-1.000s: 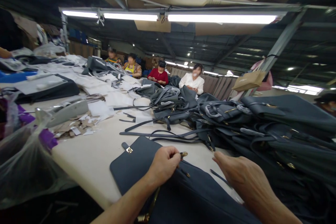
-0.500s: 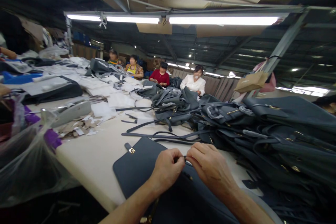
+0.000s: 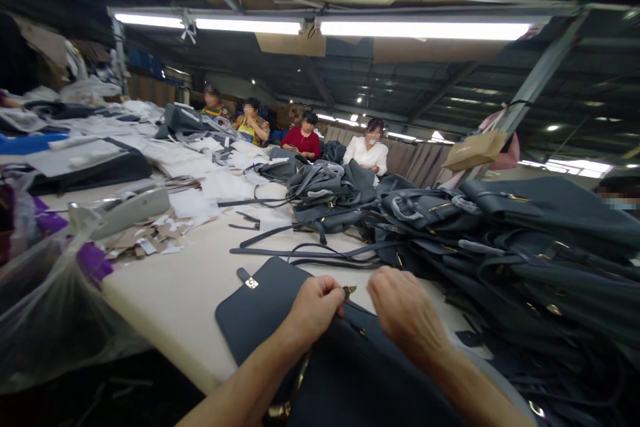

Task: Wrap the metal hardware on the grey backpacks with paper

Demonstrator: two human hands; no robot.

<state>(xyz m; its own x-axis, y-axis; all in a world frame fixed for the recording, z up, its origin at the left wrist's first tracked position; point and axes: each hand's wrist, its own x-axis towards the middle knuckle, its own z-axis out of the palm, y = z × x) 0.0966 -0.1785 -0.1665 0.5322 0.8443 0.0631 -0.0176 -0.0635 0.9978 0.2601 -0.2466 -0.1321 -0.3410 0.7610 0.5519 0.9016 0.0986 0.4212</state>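
Observation:
A dark blue-grey bag (image 3: pixel 370 360) lies in front of me, with its flap (image 3: pixel 267 300) spread to the left and a gold lock plate (image 3: pixel 251 283) on the flap's tab. My left hand (image 3: pixel 320 307) pinches a small gold metal clasp (image 3: pixel 350 290) above the bag; its exact type is hard to make out. Just to the right, my right hand (image 3: pixel 403 307) is curled closed, apart from the clasp and slightly blurred. Whatever may be between its fingertips is hidden.
Several dark bags with straps are heaped to the right (image 3: pixel 545 267) and beyond (image 3: pixel 330 187). Loose straps (image 3: pixel 300 252) cross the white table (image 3: pixel 165 293). Card scraps (image 3: pixel 150 237) and a plastic bag (image 3: pixel 55 320) are at left. Several people sit at the far side.
My hands were together, fingertips meeting at a small dark piece. Now my right hand has drawn away to the right, and a gold clasp shows in my left fingers.

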